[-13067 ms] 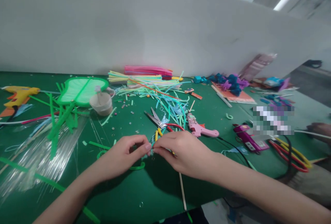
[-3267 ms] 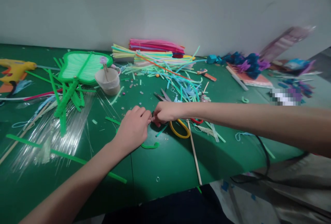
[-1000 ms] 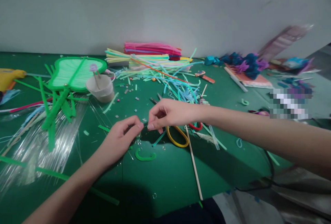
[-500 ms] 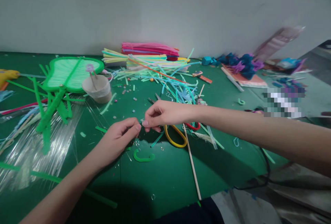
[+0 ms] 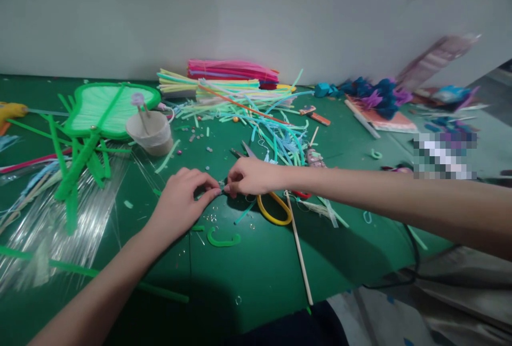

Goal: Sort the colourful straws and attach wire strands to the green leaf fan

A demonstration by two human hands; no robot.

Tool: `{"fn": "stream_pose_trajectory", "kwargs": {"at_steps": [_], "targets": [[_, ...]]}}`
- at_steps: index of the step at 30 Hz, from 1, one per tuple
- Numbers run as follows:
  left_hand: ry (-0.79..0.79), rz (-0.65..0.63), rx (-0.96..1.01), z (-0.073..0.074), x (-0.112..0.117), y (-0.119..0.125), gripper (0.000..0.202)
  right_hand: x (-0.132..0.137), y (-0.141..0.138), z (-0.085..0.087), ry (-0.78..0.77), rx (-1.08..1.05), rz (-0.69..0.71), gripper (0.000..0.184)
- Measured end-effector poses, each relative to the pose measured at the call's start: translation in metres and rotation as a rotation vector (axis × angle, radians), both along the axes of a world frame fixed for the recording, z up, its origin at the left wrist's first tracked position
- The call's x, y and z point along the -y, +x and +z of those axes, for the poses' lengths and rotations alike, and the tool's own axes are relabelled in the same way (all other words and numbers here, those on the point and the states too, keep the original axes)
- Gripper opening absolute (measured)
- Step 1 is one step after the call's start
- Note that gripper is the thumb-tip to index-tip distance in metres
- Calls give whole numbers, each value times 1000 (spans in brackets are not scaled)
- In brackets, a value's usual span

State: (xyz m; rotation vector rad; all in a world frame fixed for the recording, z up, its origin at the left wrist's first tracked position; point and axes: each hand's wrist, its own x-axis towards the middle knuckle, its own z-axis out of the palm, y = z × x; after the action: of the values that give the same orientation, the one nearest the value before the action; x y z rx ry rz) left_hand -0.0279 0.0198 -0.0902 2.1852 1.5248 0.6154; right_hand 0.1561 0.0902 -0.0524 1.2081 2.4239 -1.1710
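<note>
My left hand (image 5: 182,199) and my right hand (image 5: 250,176) meet fingertip to fingertip low over the green table (image 5: 248,276). Both are pinched shut on something tiny between them that I cannot make out. Several small clear rings lie on the table just below the fingers. A curved green strip (image 5: 223,240) lies in front of my left hand. Yellow-handled scissors (image 5: 274,210) lie under my right wrist, and a thin wooden stick (image 5: 298,250) runs toward the table's front edge.
A paper cup (image 5: 150,131) with a stick in it stands beside a green fan shape (image 5: 110,109). Coloured straw bundles (image 5: 230,82) lie along the grey wall. Clear plastic strips (image 5: 64,223) spread at left. Blue and purple paper pieces (image 5: 372,95) sit at the right.
Both hands have dropped closer to the table and drawn together, with the fingers curled tighter than half a second ago. The view has shifted slightly.
</note>
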Motion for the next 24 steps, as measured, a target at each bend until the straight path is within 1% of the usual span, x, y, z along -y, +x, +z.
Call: {"fn": "stream_pose_trajectory", "kwargs": {"at_steps": [2, 6, 12, 17, 24], "targets": [[-21, 16, -25, -1, -3, 3, 15, 1, -1, 0, 26, 5, 11, 22], [-77, -5, -19, -2, -7, 4, 13, 3, 0, -1, 32, 1, -1, 21], [-151, 19, -32, 2, -7, 3, 12, 5, 1, -1, 72, -1, 30, 20], [-169, 12, -44, 3, -7, 5, 11, 4, 1, -1, 75, -14, 61, 20], [-187, 27, -24, 3, -7, 5, 12, 7, 0, 2, 90, 7, 58, 19]]}}
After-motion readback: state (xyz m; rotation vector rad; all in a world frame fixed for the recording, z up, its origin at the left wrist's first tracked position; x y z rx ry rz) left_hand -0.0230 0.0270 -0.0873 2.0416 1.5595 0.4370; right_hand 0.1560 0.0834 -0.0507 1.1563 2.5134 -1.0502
